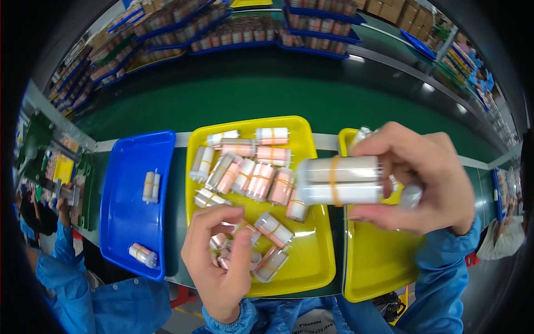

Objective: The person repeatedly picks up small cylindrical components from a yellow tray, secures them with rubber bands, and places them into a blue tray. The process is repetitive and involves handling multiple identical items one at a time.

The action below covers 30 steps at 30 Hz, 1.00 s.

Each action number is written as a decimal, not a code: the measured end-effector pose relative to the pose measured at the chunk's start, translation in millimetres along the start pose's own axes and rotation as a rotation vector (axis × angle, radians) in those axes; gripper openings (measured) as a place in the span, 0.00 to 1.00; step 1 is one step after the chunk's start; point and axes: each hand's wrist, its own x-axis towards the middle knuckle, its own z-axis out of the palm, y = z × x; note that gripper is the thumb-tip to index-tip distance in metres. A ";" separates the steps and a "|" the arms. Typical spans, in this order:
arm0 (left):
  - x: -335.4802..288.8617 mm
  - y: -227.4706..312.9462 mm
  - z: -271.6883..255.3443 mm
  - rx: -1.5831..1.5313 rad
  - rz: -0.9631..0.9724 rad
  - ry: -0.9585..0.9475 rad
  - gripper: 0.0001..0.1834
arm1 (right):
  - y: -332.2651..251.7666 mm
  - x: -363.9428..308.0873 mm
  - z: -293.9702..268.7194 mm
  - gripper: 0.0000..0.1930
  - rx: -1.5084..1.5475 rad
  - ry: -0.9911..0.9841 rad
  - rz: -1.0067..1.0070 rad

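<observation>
My right hand (pixel 423 178) is closed on a rubber-banded bundle of grey and white cylinders (pixel 342 179), raised over the gap between two yellow trays. Another rounded, shiny end (pixel 411 196) shows against its palm; the rest is hidden. Over the near left part of the middle yellow tray (pixel 311 267), my left hand (pixel 219 256) hangs with curved fingers, thumb and index apart. Bundles show in the gap between them, and I see none gripped. Several similar pink, white and grey bundles (pixel 260 181) lie in this tray, mostly toward its far side.
A blue tray (pixel 130 228) at left holds two bundles. The second yellow tray (pixel 378 267) lies under my right hand. Beyond runs a green belt (pixel 250 89), with stacked trays of bundles (pixel 233 36) behind it. Another person's sleeve (pixel 64 245) is at far left.
</observation>
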 end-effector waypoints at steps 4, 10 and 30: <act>3.3 2.2 14.3 0.381 0.148 -0.364 0.28 | -1.4 -45.9 -44.5 0.22 -0.239 -0.028 0.256; -6.1 8.9 41.4 0.585 0.137 -0.387 0.28 | 18.0 -95.2 -60.4 0.18 -0.387 -0.149 0.787; -15.6 -0.6 77.1 0.741 0.187 -0.270 0.25 | 95.3 -118.2 -6.6 0.21 -0.186 -0.017 0.505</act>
